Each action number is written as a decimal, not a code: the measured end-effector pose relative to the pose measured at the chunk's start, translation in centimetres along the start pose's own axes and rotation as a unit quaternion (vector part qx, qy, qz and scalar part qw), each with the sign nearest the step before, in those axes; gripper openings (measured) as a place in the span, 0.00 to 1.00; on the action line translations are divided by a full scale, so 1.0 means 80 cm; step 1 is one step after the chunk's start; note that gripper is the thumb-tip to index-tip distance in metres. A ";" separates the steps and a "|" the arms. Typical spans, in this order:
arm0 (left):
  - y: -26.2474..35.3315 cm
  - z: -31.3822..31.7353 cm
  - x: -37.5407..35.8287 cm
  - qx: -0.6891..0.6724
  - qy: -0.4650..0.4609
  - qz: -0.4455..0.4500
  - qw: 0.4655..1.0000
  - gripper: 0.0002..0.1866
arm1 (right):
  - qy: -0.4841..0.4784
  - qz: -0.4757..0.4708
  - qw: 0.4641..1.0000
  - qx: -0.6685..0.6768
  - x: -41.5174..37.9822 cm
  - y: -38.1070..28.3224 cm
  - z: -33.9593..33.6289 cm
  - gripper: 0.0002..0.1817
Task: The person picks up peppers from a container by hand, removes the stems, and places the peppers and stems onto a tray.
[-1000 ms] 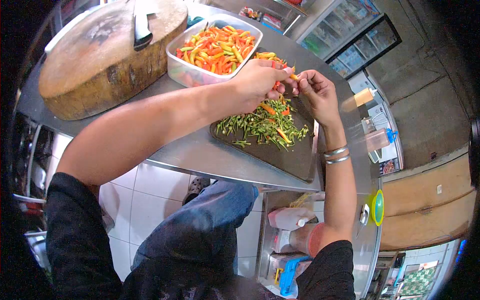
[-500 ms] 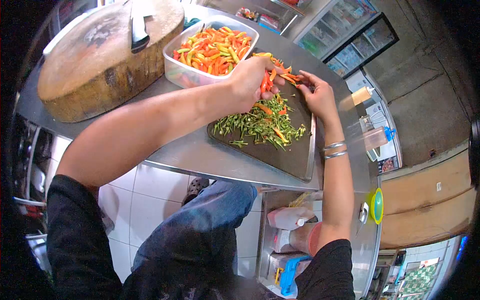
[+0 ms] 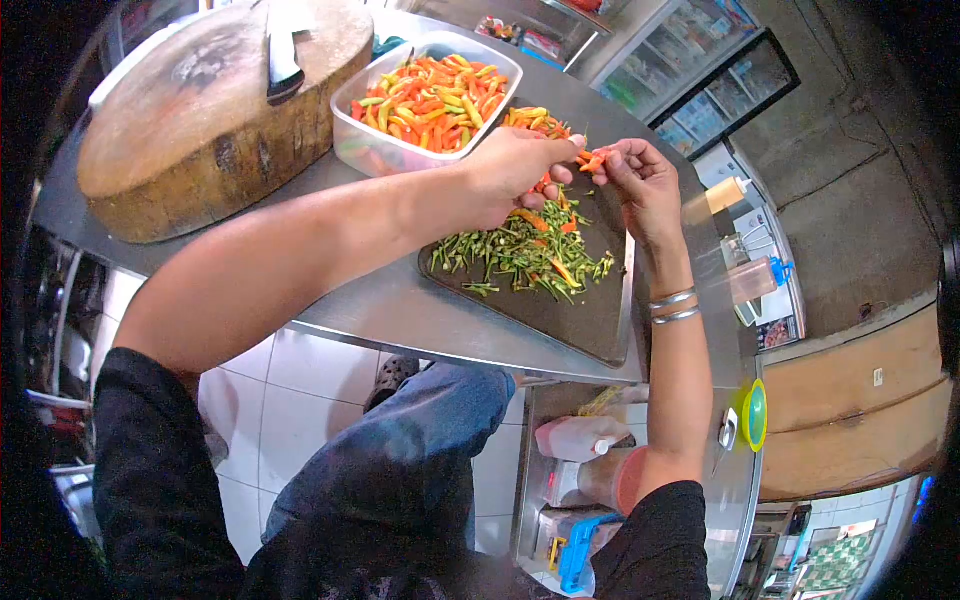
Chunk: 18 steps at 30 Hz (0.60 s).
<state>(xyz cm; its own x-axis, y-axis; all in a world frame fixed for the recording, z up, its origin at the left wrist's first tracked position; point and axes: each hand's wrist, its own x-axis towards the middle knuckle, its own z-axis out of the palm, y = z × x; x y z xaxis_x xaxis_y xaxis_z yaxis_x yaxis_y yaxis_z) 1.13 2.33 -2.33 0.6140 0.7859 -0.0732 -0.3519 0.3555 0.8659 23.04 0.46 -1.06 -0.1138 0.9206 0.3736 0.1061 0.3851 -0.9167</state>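
My left hand [image 3: 515, 178] is curled over the tray, with several red-orange chilies [image 3: 543, 184] in its palm and fingers. My right hand [image 3: 648, 190] pinches an orange chili [image 3: 592, 160] at its fingertips, close against the left thumb. Under both hands lies a dark metal tray [image 3: 590, 330]. Green chili stems [image 3: 515, 255] are heaped on it, with a few orange chilies among them. At the tray's far end sits a pile of whole chilies [image 3: 538, 121], partly hidden by my hands. A clear plastic container [image 3: 385, 160] beside my left wrist is full of stemless-looking chilies [image 3: 435, 105].
A thick round wooden chopping block [image 3: 215, 160] stands at the left, with a knife [image 3: 284, 75] lying on top. The steel table's [image 3: 390, 320] edge curves in front of me. To the right are a squeeze bottle [image 3: 725, 193] and a green-yellow bowl [image 3: 754, 413]. Containers fill the shelf below.
My right hand has risen slightly and turned, its fingers now closed together on a chili. The left hand's fingers have curled in more, and fewer chilies show in its palm.
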 end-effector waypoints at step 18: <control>-0.001 0.003 -0.002 0.081 -0.054 0.005 0.995 0.10 | -0.110 -0.010 0.986 -0.126 -0.008 -0.005 0.008 0.03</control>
<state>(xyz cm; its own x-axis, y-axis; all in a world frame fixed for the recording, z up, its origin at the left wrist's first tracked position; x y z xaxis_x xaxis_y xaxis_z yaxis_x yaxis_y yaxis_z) 1.21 2.04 -2.29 0.6870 0.7265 -0.0174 -0.2455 0.2546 0.9354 22.41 -0.34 -1.03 -0.3278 0.8866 0.3263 0.3398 0.4330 -0.8349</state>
